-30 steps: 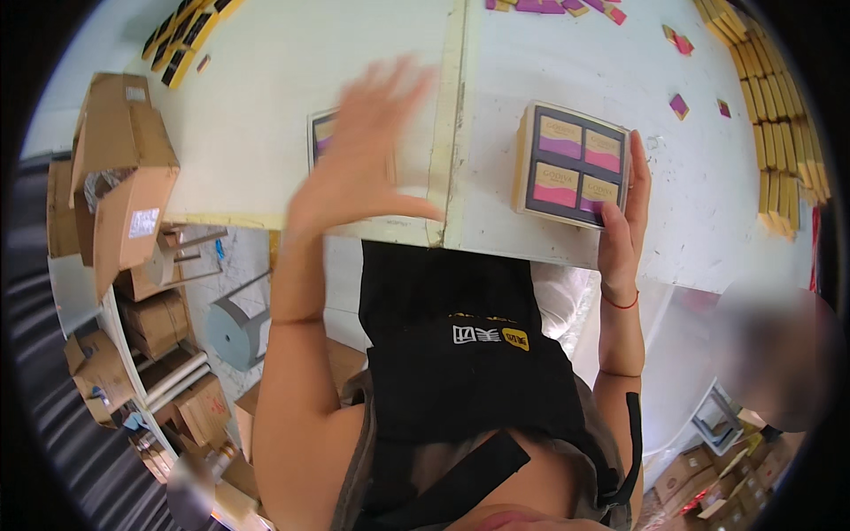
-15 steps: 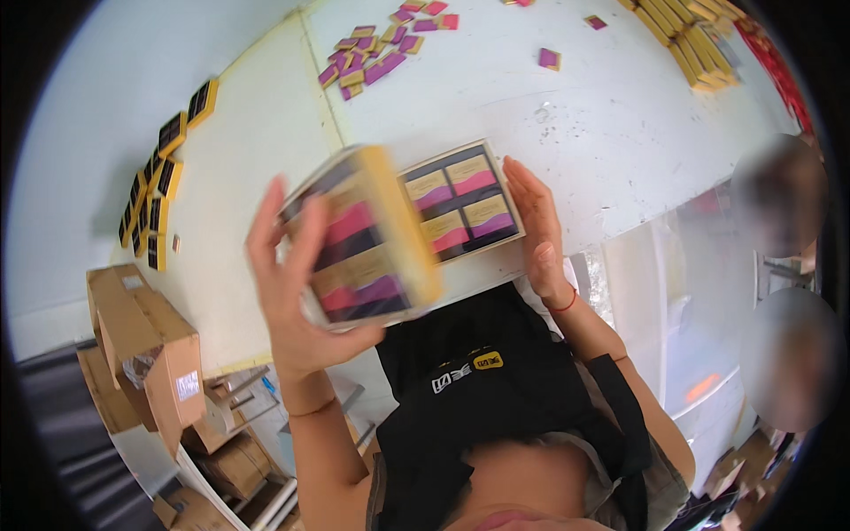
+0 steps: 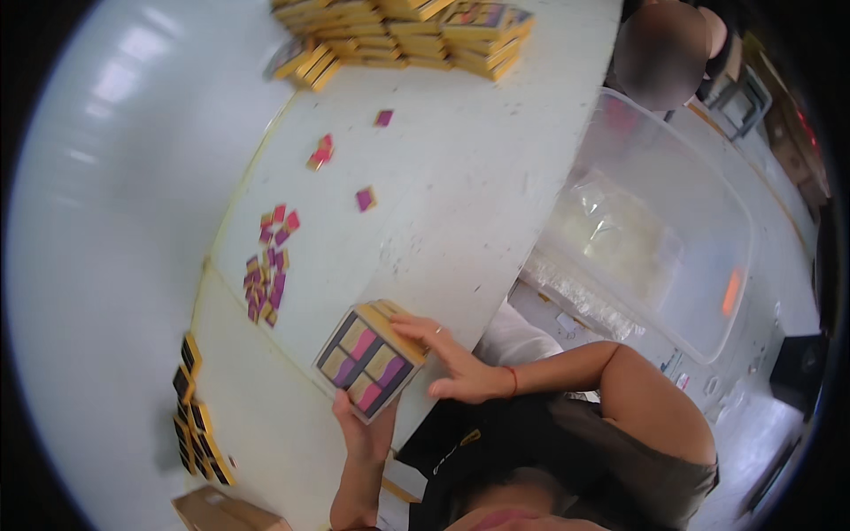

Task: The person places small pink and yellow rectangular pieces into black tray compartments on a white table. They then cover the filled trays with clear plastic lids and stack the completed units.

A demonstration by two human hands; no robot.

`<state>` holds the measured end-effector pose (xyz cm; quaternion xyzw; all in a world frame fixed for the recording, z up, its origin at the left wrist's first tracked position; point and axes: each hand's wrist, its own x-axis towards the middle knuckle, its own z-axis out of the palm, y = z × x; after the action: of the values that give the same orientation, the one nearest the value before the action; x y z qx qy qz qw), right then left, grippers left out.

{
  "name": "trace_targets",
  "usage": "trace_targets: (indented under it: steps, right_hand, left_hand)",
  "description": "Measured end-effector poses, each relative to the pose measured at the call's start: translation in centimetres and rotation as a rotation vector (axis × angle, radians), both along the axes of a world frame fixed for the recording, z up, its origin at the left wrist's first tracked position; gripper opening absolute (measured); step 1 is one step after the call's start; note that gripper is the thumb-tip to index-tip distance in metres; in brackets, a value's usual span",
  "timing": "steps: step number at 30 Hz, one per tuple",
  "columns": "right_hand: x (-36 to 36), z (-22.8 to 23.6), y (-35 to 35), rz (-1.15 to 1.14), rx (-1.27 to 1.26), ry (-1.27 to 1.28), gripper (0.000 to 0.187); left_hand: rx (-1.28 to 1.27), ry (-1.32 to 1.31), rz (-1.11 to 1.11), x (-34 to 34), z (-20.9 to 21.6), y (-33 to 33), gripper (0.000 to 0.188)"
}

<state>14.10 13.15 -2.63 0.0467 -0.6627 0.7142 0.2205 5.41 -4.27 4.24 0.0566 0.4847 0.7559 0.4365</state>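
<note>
A stack of flat yellow-sided boxes [image 3: 382,365] is between my hands near the table's front edge. The top one has a clear window over a dark tray with gold, pink and purple packets in its compartments. My left hand [image 3: 365,435] grips the near left corner, thumb up against it and its other fingers hidden by the boxes. Along the right yellow side lies my right hand [image 3: 459,365], fingers stretched against the boxes and thumb spread away from them. Whether the stack rests on the table cannot be told.
Loose purple packets [image 3: 267,283] lie beyond the stack, with a few more scattered farther off. A large pile of yellow boxes [image 3: 407,35] stands at the far end. Dark-topped yellow boxes [image 3: 199,429] line the left. A clear plastic tub [image 3: 708,265] and a person [image 3: 664,57] are on the right.
The box in my left hand has come down onto the other one, so they now form a stack. The view has swung right, bringing the far box pile and the tub into sight.
</note>
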Motion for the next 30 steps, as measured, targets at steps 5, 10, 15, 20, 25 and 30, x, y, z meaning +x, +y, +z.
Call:
trace_targets:
  steps: [5, 10, 15, 20, 25, 30]
  right_hand:
    - [1.2, 1.1, 11.7, -0.210, -0.314, 0.000, 0.084]
    - [2.6, 3.5, 25.2, -0.695, -0.370, -0.094, 0.071]
    - [2.2, 3.5, 41.7, -1.058, -0.339, 0.091, 0.042]
    - [-3.0, 1.6, 54.9, -1.224, -0.296, 0.038, 0.046]
    - [-9.0, -0.4, 65.7, -1.184, -0.161, 0.123, 0.048]
    - [-9.9, -2.6, 74.1, -0.798, -0.225, -0.053, 0.047]
  left_hand:
    - [-0.197, -0.005, -0.284, -1.1, 0.8, 14.8, 0.062]
    - [-0.165, 0.039, -0.472, -1.9, -1.0, 34.5, 0.058]
    - [-0.056, 0.045, -0.623, -1.1, -4.3, 57.4, 0.082]
    - [-0.038, 0.130, -0.359, -2.9, -5.0, 69.9, 0.102]
    - [0.207, 0.417, -0.328, -5.7, -8.0, 72.7, 0.082]
    - [0.074, 0.744, -0.990, -0.6, -8.9, 55.1, 0.056]
